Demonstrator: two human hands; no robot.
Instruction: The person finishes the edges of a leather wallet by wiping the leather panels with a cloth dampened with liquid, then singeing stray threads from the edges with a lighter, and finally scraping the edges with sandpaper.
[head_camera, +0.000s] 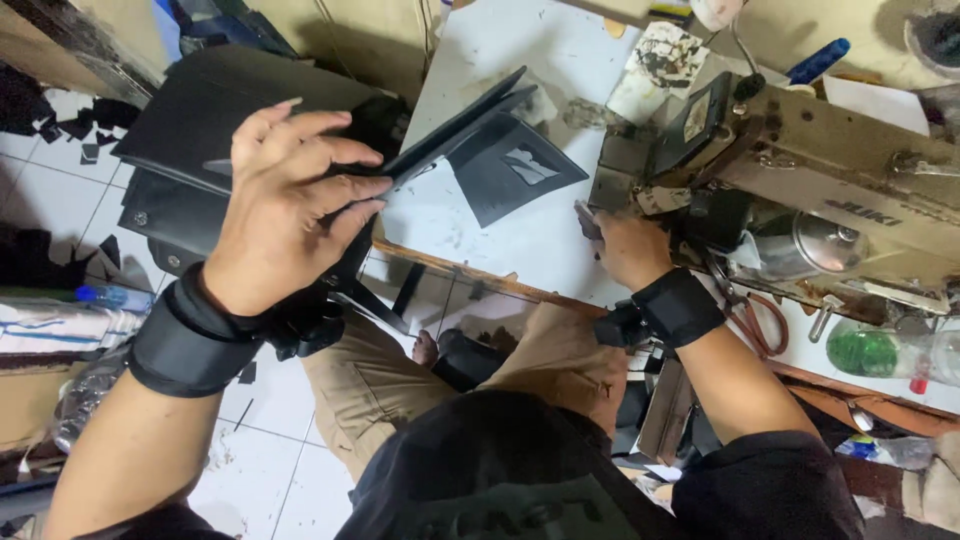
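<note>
Left hand fingers clamped on black leather pieces, right hand at sewing machine, grip unclear, white table beneath.

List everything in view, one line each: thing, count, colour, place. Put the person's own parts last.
Flat stiff black sheet pieces: a stack, black, at the table's left edge under the left hand.
Black cut panel with a pale mark: one, on the white table.
Beige industrial sewing machine: one, right.
Red-handled scissors: one, below the machine.
Green-filled clear bottle: one, lower right.
Blue-handled tool: one, top right.
Left hand: black wristband, on the sheets.
Right hand: black wristband, at the machine.
</note>
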